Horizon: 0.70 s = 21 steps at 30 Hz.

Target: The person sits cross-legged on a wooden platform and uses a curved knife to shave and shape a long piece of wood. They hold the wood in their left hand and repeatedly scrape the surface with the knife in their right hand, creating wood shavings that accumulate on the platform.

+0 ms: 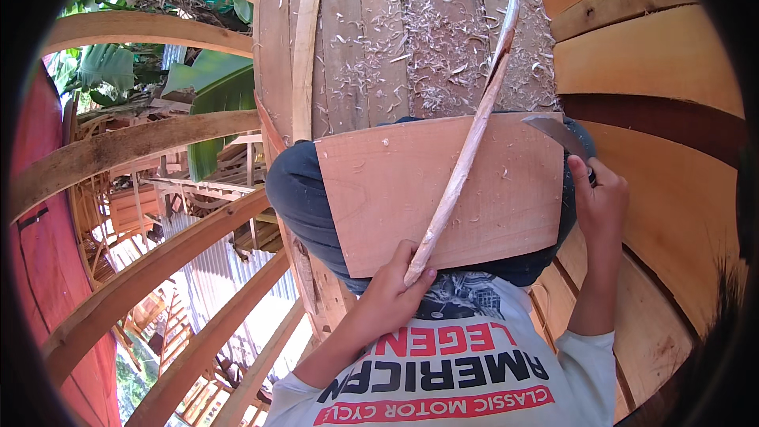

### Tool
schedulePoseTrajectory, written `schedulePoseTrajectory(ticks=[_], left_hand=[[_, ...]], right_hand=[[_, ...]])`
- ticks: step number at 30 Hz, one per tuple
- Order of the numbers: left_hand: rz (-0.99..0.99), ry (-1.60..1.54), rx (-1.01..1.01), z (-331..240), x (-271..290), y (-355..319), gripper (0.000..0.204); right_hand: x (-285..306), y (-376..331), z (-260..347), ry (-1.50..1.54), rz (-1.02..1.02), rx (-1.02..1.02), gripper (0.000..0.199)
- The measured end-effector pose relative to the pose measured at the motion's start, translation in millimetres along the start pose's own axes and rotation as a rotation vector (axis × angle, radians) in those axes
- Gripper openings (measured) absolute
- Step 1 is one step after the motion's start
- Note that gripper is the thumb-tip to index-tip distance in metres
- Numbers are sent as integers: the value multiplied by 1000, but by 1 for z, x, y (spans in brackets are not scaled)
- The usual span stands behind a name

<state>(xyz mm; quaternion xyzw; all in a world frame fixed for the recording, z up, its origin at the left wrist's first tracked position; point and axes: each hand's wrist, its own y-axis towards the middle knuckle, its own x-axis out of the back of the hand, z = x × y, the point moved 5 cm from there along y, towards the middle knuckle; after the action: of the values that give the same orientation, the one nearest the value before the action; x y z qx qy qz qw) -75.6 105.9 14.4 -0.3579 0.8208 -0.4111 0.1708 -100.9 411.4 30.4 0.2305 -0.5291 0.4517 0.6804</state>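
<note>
My left hand (393, 291) grips the lower end of a long, thin, pale wooden stick (466, 150). The stick slants up and to the right across a flat reddish board (395, 190) that rests on my lap over dark trousers (296, 190). Its upper tip reaches over the plank floor. At the board's right edge, my right hand (598, 194) holds a knife whose curved grey blade (551, 130) points up and left toward the stick. The blade is apart from the stick.
Several worn planks (348, 47) under my feet are strewn with wood shavings (443, 47). Curved wooden ribs (150, 269) sweep across the left. Smooth plank walling (656, 71) rises on the right. Green leaves (213, 87) and a red surface (39, 213) lie beyond at the left.
</note>
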Motion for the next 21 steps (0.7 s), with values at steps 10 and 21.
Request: schedulePoseTrajectory(ticks=[10,21], left_hand=[[-37,59,-165,-2,1,3,27],[302,-517,164,18,4,9,24]], right_hand=[[-42,-33,42,56,-3,206,50],[-44,-27,65,61,168,344,54]])
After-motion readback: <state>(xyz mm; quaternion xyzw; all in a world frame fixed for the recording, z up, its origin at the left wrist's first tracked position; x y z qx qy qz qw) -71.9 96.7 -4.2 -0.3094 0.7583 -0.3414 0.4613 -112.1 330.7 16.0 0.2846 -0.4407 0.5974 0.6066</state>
